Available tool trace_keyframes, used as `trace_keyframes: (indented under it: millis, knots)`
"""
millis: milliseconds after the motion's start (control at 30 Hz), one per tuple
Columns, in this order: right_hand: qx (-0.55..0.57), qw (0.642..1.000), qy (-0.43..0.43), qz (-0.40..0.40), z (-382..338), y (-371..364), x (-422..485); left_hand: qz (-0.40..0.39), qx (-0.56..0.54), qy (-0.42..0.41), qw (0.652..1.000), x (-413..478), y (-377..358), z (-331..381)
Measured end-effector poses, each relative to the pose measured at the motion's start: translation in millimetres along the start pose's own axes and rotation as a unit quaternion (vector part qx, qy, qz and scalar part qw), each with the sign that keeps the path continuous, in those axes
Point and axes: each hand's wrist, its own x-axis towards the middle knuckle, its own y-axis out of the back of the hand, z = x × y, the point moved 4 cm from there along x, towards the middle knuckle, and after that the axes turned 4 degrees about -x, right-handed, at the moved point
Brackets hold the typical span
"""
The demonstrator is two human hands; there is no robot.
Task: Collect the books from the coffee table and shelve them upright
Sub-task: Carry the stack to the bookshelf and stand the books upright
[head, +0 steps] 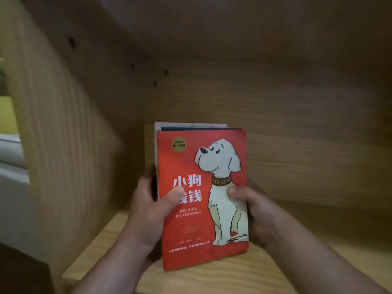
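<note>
At lower centre of the frame, my left hand (151, 211) and right hand (257, 211) clamp a small stack of books (201, 187) from either side, thumbs pressed on the red cover with its white dog. The stack stands upright between them, its bottom edge on or just above the wooden shelf (244, 276); I cannot tell which. Collecting looks finished; release remains. Behind, the shelf's back panel (275, 113) stands bare.
</note>
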Motion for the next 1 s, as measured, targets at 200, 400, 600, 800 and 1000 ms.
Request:
trace_keyframes:
  millis: [200, 400, 600, 800, 1000]
  knots:
    - [-0.001, 0.994, 0.023, -0.105, 3.7, -0.5, -3.5, -0.032, 0.004, -0.068, 0.997, 4.2, 6.2, -6.5]
    - [-0.243, 0.966, 0.084, -0.007, -13.5, 10.9, -12.7, -0.030, 0.030, -0.116, 0.992, -3.3, 4.0, -4.0]
    - [-0.299, 0.926, 0.181, 0.143, -4.8, -24.0, 0.7, 0.126, 0.177, -0.193, 0.957, -2.1, 16.5, -0.3]
    - [-0.431, 0.869, 0.198, 0.140, 13.6, -46.9, 14.2, 0.240, 0.365, -0.174, 0.883, -14.9, 14.9, 11.1]
    - [-0.499, 0.853, 0.144, 0.051, 26.9, -46.9, 1.4, 0.128, 0.386, -0.119, 0.906, -23.9, 35.9, 12.0]
